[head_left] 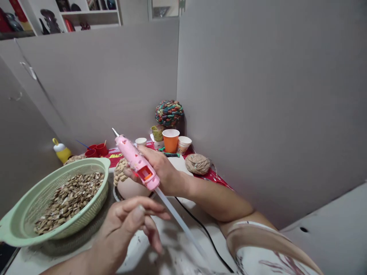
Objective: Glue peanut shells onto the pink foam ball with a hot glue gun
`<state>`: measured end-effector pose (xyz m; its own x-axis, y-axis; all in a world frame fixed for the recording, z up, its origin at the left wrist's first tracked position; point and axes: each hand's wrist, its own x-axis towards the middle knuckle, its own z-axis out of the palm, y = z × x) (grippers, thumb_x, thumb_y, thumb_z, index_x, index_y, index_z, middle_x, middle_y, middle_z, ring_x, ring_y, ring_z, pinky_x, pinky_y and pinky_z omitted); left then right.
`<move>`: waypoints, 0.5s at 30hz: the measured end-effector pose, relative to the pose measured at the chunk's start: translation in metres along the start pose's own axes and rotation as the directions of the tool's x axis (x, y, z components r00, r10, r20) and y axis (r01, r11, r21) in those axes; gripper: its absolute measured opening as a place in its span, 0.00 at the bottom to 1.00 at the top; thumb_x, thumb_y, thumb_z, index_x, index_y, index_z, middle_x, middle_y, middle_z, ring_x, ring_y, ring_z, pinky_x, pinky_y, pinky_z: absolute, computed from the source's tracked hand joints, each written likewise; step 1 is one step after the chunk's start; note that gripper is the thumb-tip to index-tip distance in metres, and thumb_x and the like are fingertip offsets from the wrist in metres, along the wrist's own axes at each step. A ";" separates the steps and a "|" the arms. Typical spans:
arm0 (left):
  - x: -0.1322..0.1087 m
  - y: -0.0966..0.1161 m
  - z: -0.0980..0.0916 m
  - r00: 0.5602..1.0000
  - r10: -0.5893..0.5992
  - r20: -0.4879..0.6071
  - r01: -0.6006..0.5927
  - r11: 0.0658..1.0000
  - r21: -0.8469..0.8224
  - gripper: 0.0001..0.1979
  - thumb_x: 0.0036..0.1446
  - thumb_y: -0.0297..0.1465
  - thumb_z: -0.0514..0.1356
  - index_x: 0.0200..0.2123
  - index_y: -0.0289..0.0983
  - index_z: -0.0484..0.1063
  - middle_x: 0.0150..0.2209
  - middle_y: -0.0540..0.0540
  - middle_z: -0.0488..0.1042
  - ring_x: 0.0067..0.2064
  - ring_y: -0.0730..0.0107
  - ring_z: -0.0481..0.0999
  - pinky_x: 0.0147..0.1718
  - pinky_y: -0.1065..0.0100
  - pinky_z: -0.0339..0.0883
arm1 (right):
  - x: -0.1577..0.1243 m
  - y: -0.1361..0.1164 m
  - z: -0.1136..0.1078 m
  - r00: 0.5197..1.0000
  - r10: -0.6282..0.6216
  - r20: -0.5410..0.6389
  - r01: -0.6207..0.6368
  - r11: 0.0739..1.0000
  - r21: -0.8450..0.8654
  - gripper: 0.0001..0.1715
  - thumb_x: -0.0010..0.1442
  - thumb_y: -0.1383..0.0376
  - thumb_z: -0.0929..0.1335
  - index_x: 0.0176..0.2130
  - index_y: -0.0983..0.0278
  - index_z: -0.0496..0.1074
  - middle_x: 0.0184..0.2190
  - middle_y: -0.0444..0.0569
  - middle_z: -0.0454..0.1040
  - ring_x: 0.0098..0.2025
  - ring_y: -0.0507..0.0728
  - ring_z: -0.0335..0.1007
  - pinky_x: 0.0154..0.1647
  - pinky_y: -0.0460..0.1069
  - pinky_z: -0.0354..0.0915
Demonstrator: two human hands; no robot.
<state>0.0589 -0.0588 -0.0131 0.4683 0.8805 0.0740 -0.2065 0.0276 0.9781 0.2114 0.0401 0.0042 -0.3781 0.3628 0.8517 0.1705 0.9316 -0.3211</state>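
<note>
My right hand (162, 168) is wrapped round a pink hot glue gun (133, 158), its metal nozzle pointing up and to the left. A long translucent glue stick (177, 215) juts from the gun's back end toward me. Below the gun, my left hand (134, 221) hovers with its fingers apart and holds nothing; its fingertips are near the stick, and I cannot tell whether they touch it. Behind both hands sits a rounded, pale form (132, 190), partly covered with peanut-like shells (120, 172) and partly hidden by my hands.
A green colander (106, 164) of shell pieces (71, 198) stands at the left. Toward the back are red cups (101, 149), an orange cup (171, 142), a twine ball (197, 164), a colourful ball (169, 113) and a yellow bottle (62, 152). A black cord (200, 225) crosses the table.
</note>
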 end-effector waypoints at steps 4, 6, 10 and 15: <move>0.004 -0.014 0.008 0.986 -0.131 0.105 0.147 0.975 -0.169 0.21 0.55 0.46 0.68 0.45 0.37 0.81 0.41 0.37 0.84 0.25 0.67 0.82 0.28 0.68 0.73 | -0.003 0.008 0.008 0.997 -0.070 -0.014 0.068 0.991 -0.117 0.13 0.63 0.60 0.67 0.35 0.61 0.57 0.30 0.44 0.66 0.30 0.52 0.61 0.32 0.47 0.58; 0.006 -0.017 0.011 0.984 -0.156 0.089 0.172 0.962 -0.214 0.18 0.55 0.43 0.70 0.42 0.37 0.82 0.38 0.39 0.84 0.25 0.69 0.81 0.27 0.71 0.74 | -0.004 0.010 0.010 0.996 -0.090 -0.011 0.087 0.983 -0.160 0.13 0.62 0.60 0.67 0.36 0.61 0.57 0.29 0.45 0.67 0.29 0.53 0.62 0.30 0.47 0.56; 0.005 -0.014 0.015 0.989 -0.140 0.048 0.148 0.956 -0.255 0.15 0.54 0.41 0.71 0.38 0.35 0.81 0.34 0.40 0.85 0.26 0.69 0.82 0.27 0.73 0.74 | -0.005 0.010 0.013 0.996 -0.087 -0.013 0.080 0.961 -0.263 0.09 0.65 0.61 0.62 0.36 0.61 0.56 0.28 0.45 0.68 0.26 0.52 0.62 0.27 0.47 0.52; 0.005 -0.010 0.017 0.991 -0.124 0.056 0.136 0.923 -0.360 0.13 0.55 0.40 0.70 0.36 0.36 0.78 0.33 0.44 0.85 0.25 0.70 0.82 0.25 0.75 0.74 | -0.005 0.009 0.017 0.998 -0.027 0.065 0.047 0.940 -0.339 0.08 0.63 0.60 0.61 0.34 0.61 0.57 0.28 0.47 0.68 0.26 0.53 0.60 0.27 0.48 0.50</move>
<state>0.0777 -0.0628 -0.0189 0.5373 0.8426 -0.0371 -0.4361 0.3151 0.8429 0.1990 0.0468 -0.0103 -0.4410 0.3387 0.8312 0.4507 0.8844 -0.1212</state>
